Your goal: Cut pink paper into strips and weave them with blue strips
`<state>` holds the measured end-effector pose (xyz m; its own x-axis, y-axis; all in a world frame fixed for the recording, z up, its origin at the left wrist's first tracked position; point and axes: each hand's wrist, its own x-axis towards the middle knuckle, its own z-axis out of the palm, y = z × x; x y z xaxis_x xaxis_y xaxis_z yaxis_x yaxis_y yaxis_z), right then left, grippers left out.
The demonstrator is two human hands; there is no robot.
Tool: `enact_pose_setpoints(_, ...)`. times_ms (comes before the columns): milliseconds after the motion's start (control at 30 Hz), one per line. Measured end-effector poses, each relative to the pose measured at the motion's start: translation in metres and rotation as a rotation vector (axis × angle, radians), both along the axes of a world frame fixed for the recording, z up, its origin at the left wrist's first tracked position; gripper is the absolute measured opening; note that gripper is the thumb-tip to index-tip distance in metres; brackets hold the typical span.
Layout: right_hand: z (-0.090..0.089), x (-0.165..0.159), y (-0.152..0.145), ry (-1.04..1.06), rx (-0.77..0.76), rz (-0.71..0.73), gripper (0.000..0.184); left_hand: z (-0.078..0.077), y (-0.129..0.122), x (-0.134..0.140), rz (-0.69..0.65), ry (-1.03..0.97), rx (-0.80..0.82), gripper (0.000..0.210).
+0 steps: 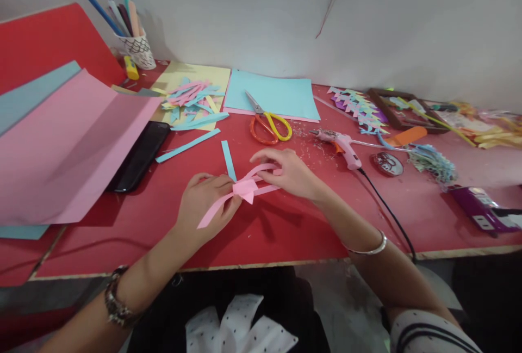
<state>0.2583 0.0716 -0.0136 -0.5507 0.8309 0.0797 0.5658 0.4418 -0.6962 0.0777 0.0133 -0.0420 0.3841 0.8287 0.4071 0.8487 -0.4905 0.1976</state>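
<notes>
Between my two hands is a piece of folded pink paper strips (245, 190), with a flat folded middle and loose strip ends sticking out both sides. My left hand (207, 200) pinches the folded middle from the left, and one strip end hangs down over its fingers. On the other side, my right hand (291, 173) has its fingers closed on the strip ends. Just beyond the paper lies a loose blue paper strip (229, 160) on the red table (261, 239). Scissors (269, 124) with red and yellow handles rest farther back, partly on blue paper sheets (273, 92).
A pink glue gun (342, 146) with a black cord lies to the right. Cut paper strips (193, 97) are heaped at the back. Leftward are a black phone (141, 157), large pink paper (73, 152) and a pen cup (138, 51). A purple box (483, 209) sits far right.
</notes>
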Motion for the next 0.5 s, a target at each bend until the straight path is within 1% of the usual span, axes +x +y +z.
enact_pose_setpoints(67, -0.003, -0.002, 0.001, 0.162, -0.121, 0.026, 0.021, 0.000, 0.000, 0.000, -0.004, -0.006, 0.007, 0.033)
enact_pose_setpoints(133, -0.007, -0.005, 0.002, 0.292, -0.232, 0.094, 0.019, 0.000, 0.001, 0.000, -0.006, -0.001, 0.015, 0.034)
enact_pose_setpoints(200, -0.010, -0.009, 0.001, 0.380, -0.331, 0.144, 0.016, 0.000, 0.001, 0.000, -0.005, 0.008, 0.026, 0.035)
enact_pose_setpoints(267, -0.012, -0.013, -0.001, 0.462, -0.418, 0.153, 0.017, -0.001, 0.001, -0.001, -0.009, 0.012, 0.028, 0.035)
enact_pose_setpoints(367, -0.014, -0.017, -0.004, 0.537, -0.511, 0.142, 0.024, -0.002, 0.001, -0.001, -0.011, 0.012, 0.016, 0.034)
enact_pose_setpoints(500, -0.016, -0.019, -0.007, 0.528, -0.581, 0.145, 0.026, -0.004, 0.001, -0.002, -0.006, 0.029, 0.018, 0.033)
